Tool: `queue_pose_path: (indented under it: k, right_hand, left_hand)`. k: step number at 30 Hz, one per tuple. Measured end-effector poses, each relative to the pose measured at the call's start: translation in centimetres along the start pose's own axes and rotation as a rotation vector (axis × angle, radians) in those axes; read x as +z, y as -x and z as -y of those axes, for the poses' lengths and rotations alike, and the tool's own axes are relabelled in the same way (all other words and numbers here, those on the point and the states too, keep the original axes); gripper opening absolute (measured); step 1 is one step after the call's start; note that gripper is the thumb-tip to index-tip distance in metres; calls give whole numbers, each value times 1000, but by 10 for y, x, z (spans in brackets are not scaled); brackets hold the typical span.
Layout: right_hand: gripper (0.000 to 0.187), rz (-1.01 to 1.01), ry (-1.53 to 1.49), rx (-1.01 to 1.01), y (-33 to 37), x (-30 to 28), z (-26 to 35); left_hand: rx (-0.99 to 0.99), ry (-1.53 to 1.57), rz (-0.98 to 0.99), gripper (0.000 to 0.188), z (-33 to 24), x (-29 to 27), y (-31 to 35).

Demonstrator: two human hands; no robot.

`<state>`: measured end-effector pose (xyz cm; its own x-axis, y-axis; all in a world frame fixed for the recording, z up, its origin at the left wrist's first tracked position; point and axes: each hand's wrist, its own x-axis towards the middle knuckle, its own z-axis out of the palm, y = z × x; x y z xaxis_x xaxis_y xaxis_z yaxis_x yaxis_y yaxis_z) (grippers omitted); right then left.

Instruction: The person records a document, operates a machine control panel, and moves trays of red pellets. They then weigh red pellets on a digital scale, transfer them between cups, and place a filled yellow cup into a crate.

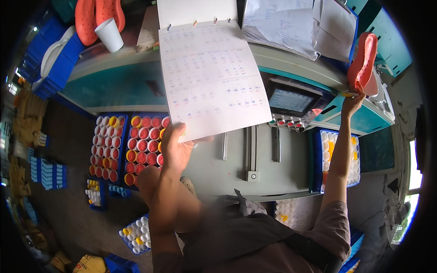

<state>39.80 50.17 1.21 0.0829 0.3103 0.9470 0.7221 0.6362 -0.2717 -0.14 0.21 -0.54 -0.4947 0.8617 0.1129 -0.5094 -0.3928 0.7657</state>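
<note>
My left hand [176, 148] grips the lower left corner of a white ring-bound notebook [214, 86], its thumb on top of the page. The page carries handwritten rows and tilts up over the machine's front. Far to the right, my right arm is stretched out. My right hand [353, 103] is closed at the lower end of a red foam clog [363, 59], which stands upright with its inner side showing. A thin yellow stick, perhaps a pen [347, 94], pokes out beside those fingers; part of the grip is hidden.
A screen panel [291, 99] with red buttons sits on the machine. Behind are a blue clipboard of papers [291, 27], red clogs [86, 22] and a white cup [109, 35]. Blue crates of cups with red pellets [142, 145] stand left; another cup crate [353, 159] is right.
</note>
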Motion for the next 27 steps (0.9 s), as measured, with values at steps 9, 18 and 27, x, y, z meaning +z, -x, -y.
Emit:
queue_pose_path:
  k: [9,18,27]
  right_hand:
    - [49,53,-12,37,2,-2,-5]
    - [43,-31,-169,-12,-3,-4,12]
    - [35,-35,-274,244,-8,-21,34]
  left_hand:
    - [-29,-18,-122,55,7,-2,2]
    - [32,-62,-220,48,10,2,1]
    - [56,-108,-188,49,11,2,-1]
